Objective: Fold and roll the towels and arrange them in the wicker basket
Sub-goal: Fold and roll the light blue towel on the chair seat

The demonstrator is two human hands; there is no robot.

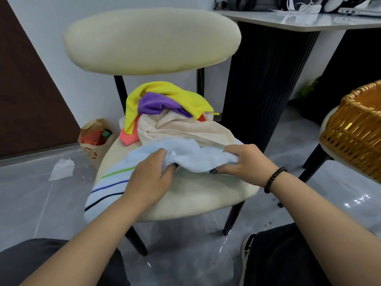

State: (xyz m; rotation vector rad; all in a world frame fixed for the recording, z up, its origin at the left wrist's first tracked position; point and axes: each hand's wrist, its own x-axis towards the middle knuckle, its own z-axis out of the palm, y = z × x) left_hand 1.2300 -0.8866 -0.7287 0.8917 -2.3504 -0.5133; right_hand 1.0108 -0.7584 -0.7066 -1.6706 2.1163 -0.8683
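Observation:
A light blue towel (191,154) with green, blue and dark stripes lies across the cream chair seat (198,195), its striped end hanging over the left front edge. My left hand (149,176) grips its bunched edge near the middle. My right hand (246,161), a bead bracelet on its wrist, grips the same edge further right. Behind it sits a heap of towels: cream (181,129), yellow (165,93), purple (156,104) and pink (128,138). The wicker basket (354,133) stands on another seat at the right edge; something yellow shows through its weave.
The chair's padded backrest (152,41) rises behind the heap. A dark-legged table (288,21) with clutter stands at the back right. A paper bag (95,137) and a white tissue (61,168) lie on the grey floor to the left. My knees frame the bottom.

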